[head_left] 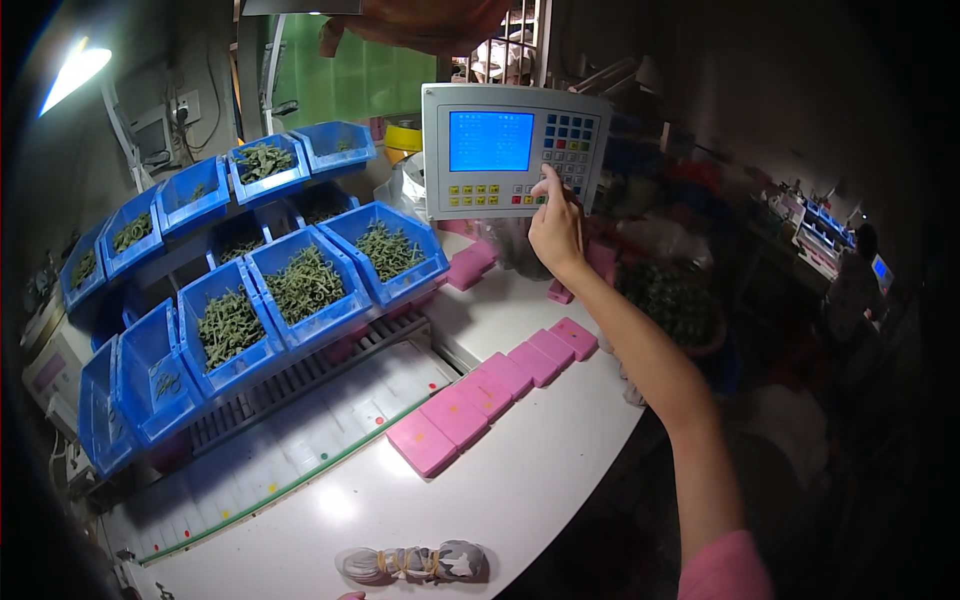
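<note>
You are pressing panel (512, 150) key, right hand (556, 228) forefinger out, rest curled; panel rigid, needing light touch; left hand mostly hidden, cannot tell

Six pink blocks (497, 384), one control panel (512, 150)

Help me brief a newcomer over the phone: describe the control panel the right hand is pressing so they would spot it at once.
Start at the white worktable and follow the row of pink blocks to its far end. Standing upright there, right of the tiered blue bins, is the control panel, touched by the right hand. Unlike anything beside it, it has a glowing blue screen and coloured keys.
</note>
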